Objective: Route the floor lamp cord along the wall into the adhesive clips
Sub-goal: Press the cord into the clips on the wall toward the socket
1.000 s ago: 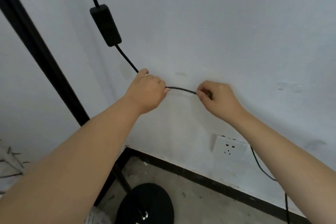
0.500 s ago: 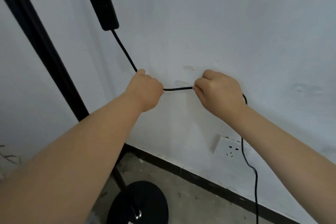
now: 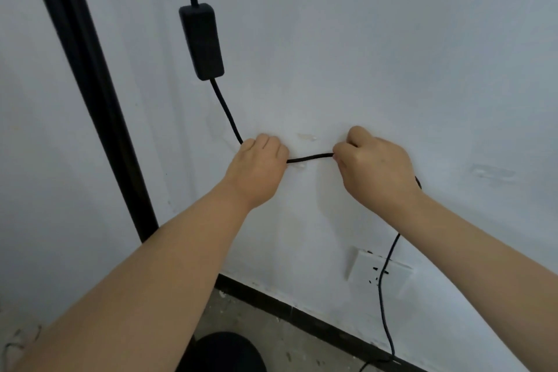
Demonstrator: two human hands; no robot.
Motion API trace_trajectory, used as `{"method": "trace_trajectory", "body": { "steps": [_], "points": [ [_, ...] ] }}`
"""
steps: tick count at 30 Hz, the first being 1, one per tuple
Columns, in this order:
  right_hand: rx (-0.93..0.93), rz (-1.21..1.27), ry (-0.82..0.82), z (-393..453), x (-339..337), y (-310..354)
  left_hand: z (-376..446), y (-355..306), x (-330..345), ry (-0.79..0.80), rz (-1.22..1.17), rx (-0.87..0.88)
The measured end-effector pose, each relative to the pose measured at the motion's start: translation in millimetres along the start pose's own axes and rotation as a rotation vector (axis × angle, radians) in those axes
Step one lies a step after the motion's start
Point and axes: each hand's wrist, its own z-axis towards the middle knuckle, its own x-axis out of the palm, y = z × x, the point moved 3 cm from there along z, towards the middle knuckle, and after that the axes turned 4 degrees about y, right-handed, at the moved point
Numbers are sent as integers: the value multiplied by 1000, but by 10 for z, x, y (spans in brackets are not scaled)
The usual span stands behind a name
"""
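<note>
A black lamp cord drops from an inline switch box, bends at the wall and runs level between my two hands. My left hand is shut on the cord where it bends. Fingers of my right hand pinch the cord against the white wall. Just below the taut stretch a pale adhesive clip shows; a second pale clip or mark sits above it. Past my right wrist the cord hangs down over the wall socket to the floor.
The black lamp pole slants down the left side to its round base on the concrete floor. A dark skirting strip runs along the foot of the wall. Faint marks dot the wall to the right.
The view has shifted, so the switch box now sits lower and more central. Both hands still hold the cord against the wall, and the stretch between them is straighter.
</note>
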Motion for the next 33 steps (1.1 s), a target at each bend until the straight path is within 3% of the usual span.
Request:
{"method": "trace_trajectory", "body": {
  "steps": [6, 13, 20, 28, 33],
  "points": [
    [65, 53, -10, -131, 27, -82, -8, -46, -102, -82, -145, 95],
    [110, 83, 132, -413, 300, -133, -48, -150, -163, -256, 107, 175],
    [201, 466, 137, -780, 328, -399, -64, -267, -121, -215, -35, 66],
    [472, 957, 395, -1108, 38, -930, 236, -938, -248, -151, -243, 356],
    [467, 784, 339, -1219, -195, -1141, 378, -1326, -353, -166, -389, 491]
  ]
}}
